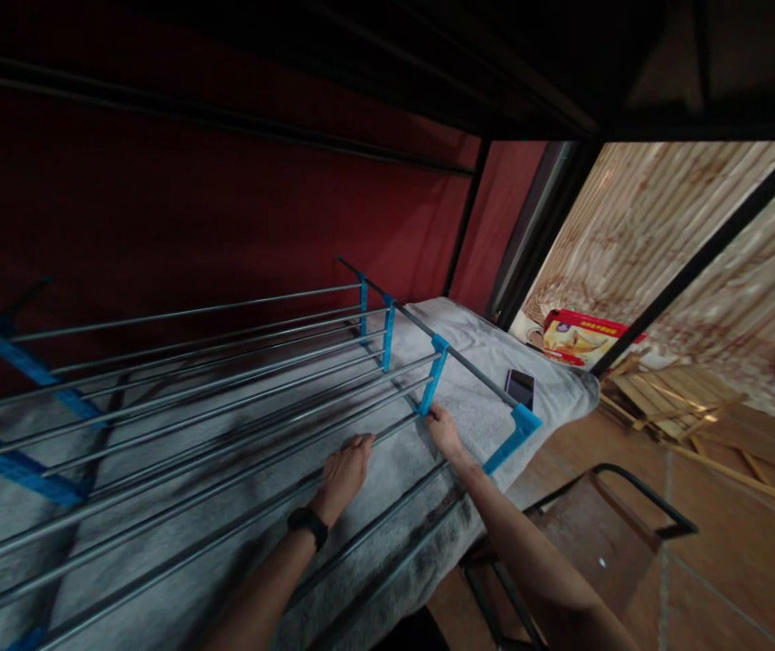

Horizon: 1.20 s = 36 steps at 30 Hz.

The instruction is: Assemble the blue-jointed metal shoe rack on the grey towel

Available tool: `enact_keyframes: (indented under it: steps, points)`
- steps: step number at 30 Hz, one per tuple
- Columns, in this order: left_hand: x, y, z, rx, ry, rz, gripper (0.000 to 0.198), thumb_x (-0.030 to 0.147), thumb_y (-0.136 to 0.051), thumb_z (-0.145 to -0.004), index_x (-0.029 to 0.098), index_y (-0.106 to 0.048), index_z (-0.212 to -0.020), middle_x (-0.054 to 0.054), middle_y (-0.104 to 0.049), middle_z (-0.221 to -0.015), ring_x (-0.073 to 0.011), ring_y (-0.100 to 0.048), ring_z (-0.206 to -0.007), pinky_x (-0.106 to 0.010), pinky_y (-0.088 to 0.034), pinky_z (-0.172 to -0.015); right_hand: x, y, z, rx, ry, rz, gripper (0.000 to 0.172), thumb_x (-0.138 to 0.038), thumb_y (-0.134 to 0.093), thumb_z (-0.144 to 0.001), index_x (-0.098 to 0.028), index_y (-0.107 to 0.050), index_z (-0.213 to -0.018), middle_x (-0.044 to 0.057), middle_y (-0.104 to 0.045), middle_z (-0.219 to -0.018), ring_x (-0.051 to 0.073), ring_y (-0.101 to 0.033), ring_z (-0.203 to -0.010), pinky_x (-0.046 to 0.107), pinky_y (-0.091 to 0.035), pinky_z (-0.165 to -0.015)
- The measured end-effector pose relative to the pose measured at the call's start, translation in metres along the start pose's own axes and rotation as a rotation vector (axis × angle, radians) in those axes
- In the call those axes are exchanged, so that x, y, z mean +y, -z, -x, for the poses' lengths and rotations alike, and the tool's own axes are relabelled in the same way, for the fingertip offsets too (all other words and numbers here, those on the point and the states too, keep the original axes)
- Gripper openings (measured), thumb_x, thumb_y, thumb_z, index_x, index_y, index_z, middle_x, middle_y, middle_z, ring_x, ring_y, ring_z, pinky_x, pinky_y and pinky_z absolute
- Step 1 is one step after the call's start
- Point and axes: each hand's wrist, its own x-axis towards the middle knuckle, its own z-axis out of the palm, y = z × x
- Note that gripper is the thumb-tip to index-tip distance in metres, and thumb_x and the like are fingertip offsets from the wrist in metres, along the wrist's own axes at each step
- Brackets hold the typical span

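A rack of grey metal tubes (251,411) joined by blue plastic brackets (435,372) lies on a grey blanket (488,339). My left hand (346,470), with a black band at the wrist, is closed around one of the tubes near its right end. Just to the right, my right hand (445,432) pinches the lower end of a blue bracket where that same tube meets it. My fingertips partly hide this joint. Another blue bracket (515,438) sits on the rack's near right corner, beyond my right forearm.
A phone (520,388) lies on the blanket beside the rack. Black bed-frame bars (468,217) stand before a red wall. At right are a metal-framed chair (597,533), a red and yellow box (583,338) and wooden slats (678,398) on the tiled floor.
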Motion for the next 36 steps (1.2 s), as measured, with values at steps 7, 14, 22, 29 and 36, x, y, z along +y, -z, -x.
enact_keyframes:
  steps: [7, 14, 22, 29, 36]
  points:
    - [0.001, 0.001, -0.001, -0.027, -0.002, -0.045, 0.042, 0.015, -0.028, -0.1, 0.02, -0.051, -0.134, -0.01, -0.068, -0.118, -0.0223, -0.067, -0.102, -0.033, -0.052, -0.082, -0.006, 0.0, 0.005, -0.033, -0.011, 0.02, 0.031, -0.01, -0.043, -0.073, -0.018, -0.068, -0.089, 0.006, -0.072, -0.093, 0.022, -0.065, -0.092, 0.034, -0.05, -0.091]
    - [0.002, 0.001, -0.001, -0.024, -0.02, -0.039, 0.046, 0.011, -0.028, -0.098, 0.02, -0.049, -0.138, -0.01, -0.067, -0.119, -0.0224, -0.068, -0.101, -0.035, -0.052, -0.085, -0.009, -0.001, 0.009, -0.027, -0.027, 0.016, 0.035, -0.005, -0.043, -0.074, -0.019, -0.07, -0.092, 0.007, -0.074, -0.097, 0.022, -0.066, -0.096, 0.033, -0.051, -0.091]
    - [-0.002, 0.001, -0.002, -0.067, -0.011, -0.023, 0.047, 0.01, -0.028, -0.097, 0.022, -0.048, -0.138, -0.011, -0.066, -0.126, -0.0237, -0.067, -0.106, -0.037, -0.052, -0.087, -0.006, -0.003, 0.012, -0.017, -0.048, 0.013, 0.038, -0.008, -0.041, -0.073, -0.019, -0.07, -0.095, 0.006, -0.074, -0.096, 0.021, -0.066, -0.096, 0.033, -0.05, -0.092]
    - [-0.002, -0.005, 0.0, -0.041, -0.038, -0.057, 0.046, 0.011, -0.028, -0.098, 0.023, -0.049, -0.137, -0.01, -0.068, -0.118, -0.0242, -0.069, -0.1, -0.036, -0.052, -0.079, 0.002, -0.006, 0.015, 0.003, -0.012, -0.022, 0.04, -0.016, -0.043, -0.07, -0.02, -0.068, -0.1, 0.004, -0.072, -0.099, 0.021, -0.063, -0.097, 0.036, -0.05, -0.093]
    - [-0.003, -0.005, 0.001, -0.025, -0.053, -0.051, 0.055, 0.005, -0.03, -0.093, 0.027, -0.047, -0.14, -0.007, -0.069, -0.116, -0.0231, -0.069, -0.097, -0.034, -0.051, -0.077, 0.011, -0.01, 0.016, 0.013, 0.027, -0.049, 0.035, -0.018, -0.041, -0.069, -0.019, -0.067, -0.092, 0.004, -0.068, -0.091, 0.02, -0.06, -0.09, 0.034, -0.049, -0.09]
